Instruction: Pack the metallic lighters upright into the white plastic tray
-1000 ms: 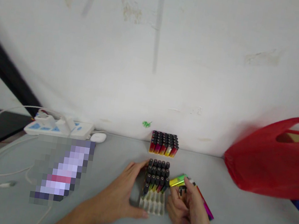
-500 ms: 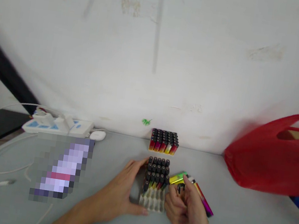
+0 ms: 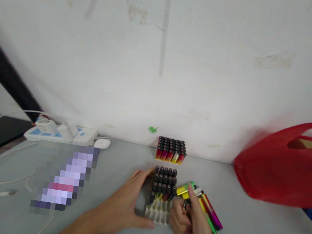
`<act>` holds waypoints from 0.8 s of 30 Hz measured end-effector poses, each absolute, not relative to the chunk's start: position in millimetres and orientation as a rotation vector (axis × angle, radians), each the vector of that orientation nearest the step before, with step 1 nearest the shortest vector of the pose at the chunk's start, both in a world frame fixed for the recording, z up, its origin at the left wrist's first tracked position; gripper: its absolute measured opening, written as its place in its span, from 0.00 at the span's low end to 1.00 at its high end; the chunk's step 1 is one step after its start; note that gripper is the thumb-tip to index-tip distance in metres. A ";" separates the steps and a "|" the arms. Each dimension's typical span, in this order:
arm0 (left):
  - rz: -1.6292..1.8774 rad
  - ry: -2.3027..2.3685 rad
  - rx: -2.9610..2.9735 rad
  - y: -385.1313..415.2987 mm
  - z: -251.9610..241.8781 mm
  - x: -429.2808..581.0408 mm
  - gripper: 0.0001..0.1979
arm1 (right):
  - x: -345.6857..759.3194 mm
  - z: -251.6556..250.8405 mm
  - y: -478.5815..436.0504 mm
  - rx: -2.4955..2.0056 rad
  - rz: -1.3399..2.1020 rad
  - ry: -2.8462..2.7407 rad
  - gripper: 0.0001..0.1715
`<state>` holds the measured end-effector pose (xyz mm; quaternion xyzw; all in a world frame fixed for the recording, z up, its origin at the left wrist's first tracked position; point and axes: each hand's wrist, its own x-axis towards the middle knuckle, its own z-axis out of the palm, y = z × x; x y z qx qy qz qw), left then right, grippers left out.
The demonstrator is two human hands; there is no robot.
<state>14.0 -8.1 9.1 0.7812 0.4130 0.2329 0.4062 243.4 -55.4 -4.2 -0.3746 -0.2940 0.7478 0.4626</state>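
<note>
A pale tray [image 3: 158, 216] with moulded hollows stands before me, its far rows filled with upright black-topped lighters [image 3: 165, 179]. Around its left side my left hand [image 3: 123, 203] is spread, fingertips at the far left corner and thumb at the near edge, gripping it. My right hand [image 3: 193, 223] is closed round a lighter [image 3: 186, 204] beside the tray's right edge; only the black top shows, and the body is hidden in the fingers. Loose lighters [image 3: 212, 212] in green, yellow, red and purple lie on the table just beyond and right of that hand.
Against the wall stands a second block of packed lighters [image 3: 171, 150]. On the left are a power strip [image 3: 62, 134] with plugs and cables, a small white case [image 3: 102, 143] and a blurred-out flat object [image 3: 66, 180]. A red bag [image 3: 285, 171] sits at right.
My right hand has turned slightly and shifted a little left and down with the lighter, uncovering more of the loose lighters. My left hand stays on the tray.
</note>
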 end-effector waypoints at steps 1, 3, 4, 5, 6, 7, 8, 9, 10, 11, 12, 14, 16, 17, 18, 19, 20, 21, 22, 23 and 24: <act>0.587 1.040 1.968 -8.4 9.6 14.1 0.66 | 243.8 -4.9 -55.3 -0.896 1.856 -0.728 0.47; 0.586 1.036 1.970 -8.8 11.0 14.5 0.65 | 244.3 -3.8 -55.2 -0.844 1.892 -0.720 0.46; 0.586 1.036 1.972 -8.9 11.8 14.7 0.65 | 244.4 -2.5 -55.4 -0.820 1.908 -0.715 0.45; 0.586 1.036 1.975 -9.0 12.5 14.8 0.64 | 244.5 -1.1 -55.7 -0.800 1.917 -0.711 0.44; 0.585 1.037 1.977 -9.0 13.0 14.8 0.64 | 244.5 0.1 -56.0 -0.781 1.923 -0.709 0.43; 0.582 1.039 1.978 -9.1 13.3 14.8 0.64 | 244.6 0.8 -56.4 -0.760 1.930 -0.708 0.42; 0.577 1.041 1.978 -9.0 13.5 14.8 0.65 | 244.8 1.0 -56.8 -0.740 1.935 -0.708 0.42; 0.573 1.045 1.976 -9.0 13.6 14.7 0.65 | 245.1 0.7 -57.2 -0.720 1.940 -0.707 0.41; 0.571 1.049 1.973 -8.8 13.5 14.7 0.65 | 245.6 0.1 -57.6 -0.704 1.948 -0.705 0.41; 0.569 1.054 1.971 -8.6 13.3 14.7 0.66 | 246.1 -0.5 -58.1 -0.689 1.951 -0.703 0.40; 0.568 1.056 1.971 -8.4 13.1 14.7 0.66 | 246.6 -1.0 -58.6 -0.675 1.954 -0.708 0.39; 0.566 1.053 1.974 -7.8 12.3 14.8 0.66 | 247.5 -0.8 -59.6 -0.649 1.961 -0.723 0.39; 0.568 1.048 1.983 -7.4 11.5 14.9 0.65 | 247.9 0.9 -60.2 -0.636 1.966 -0.727 0.38; 0.573 1.048 1.984 -7.4 11.1 14.9 0.65 | 247.9 1.9 -60.3 -0.632 1.973 -0.726 0.38; 0.576 1.049 1.983 -7.5 10.7 14.8 0.65 | 247.8 2.9 -60.2 -0.627 1.979 -0.723 0.38; 0.582 1.051 1.979 -7.7 10.5 14.7 0.65 | 247.6 3.7 -59.9 -0.623 1.979 -0.721 0.38; 0.587 1.050 1.975 -7.9 10.3 14.5 0.65 | 247.5 4.2 -59.6 -0.622 1.974 -0.722 0.38; 0.591 1.047 1.970 -8.1 10.3 14.4 0.65 | 247.3 4.5 -59.3 -0.617 1.971 -0.729 0.38; 0.596 1.042 1.968 -8.3 10.3 14.2 0.65 | 247.3 4.5 -59.1 -0.617 1.962 -0.733 0.38; 0.601 1.037 1.968 -8.4 10.4 14.1 0.65 | 247.2 4.2 -59.0 -0.619 1.950 -0.737 0.38; 0.606 1.036 1.968 -8.5 10.5 14.0 0.65 | 247.2 3.8 -58.9 -0.619 1.939 -0.739 0.37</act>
